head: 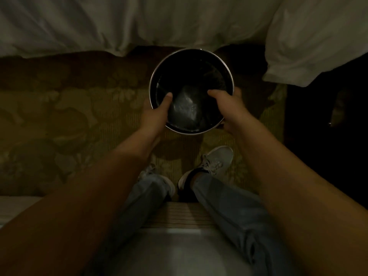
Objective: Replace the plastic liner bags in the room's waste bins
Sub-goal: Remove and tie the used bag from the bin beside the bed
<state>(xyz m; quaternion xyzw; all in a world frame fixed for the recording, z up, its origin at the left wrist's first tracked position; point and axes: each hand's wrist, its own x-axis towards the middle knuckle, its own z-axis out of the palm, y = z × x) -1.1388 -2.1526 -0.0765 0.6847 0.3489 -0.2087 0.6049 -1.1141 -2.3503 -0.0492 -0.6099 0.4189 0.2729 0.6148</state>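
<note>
A round waste bin (229,72) with a bright metal rim and a dark inside is in the middle of the head view, above the patterned carpet. Something dark and shiny, perhaps a plastic liner bag (186,108), lies inside it. My left hand (157,112) grips the near left rim, thumb inside the bin and fingers outside. On the near right rim my right hand (227,104) holds on the same way. The room is dim, so I cannot tell whether the bin rests on the floor or is lifted.
White bedding (119,22) hangs down just beyond the bin, and a white pillow or duvet corner (318,46) juts out at the right. Dark furniture (328,126) stands at the far right. My feet in pale sneakers (217,162) are on the carpet (69,116) below the bin.
</note>
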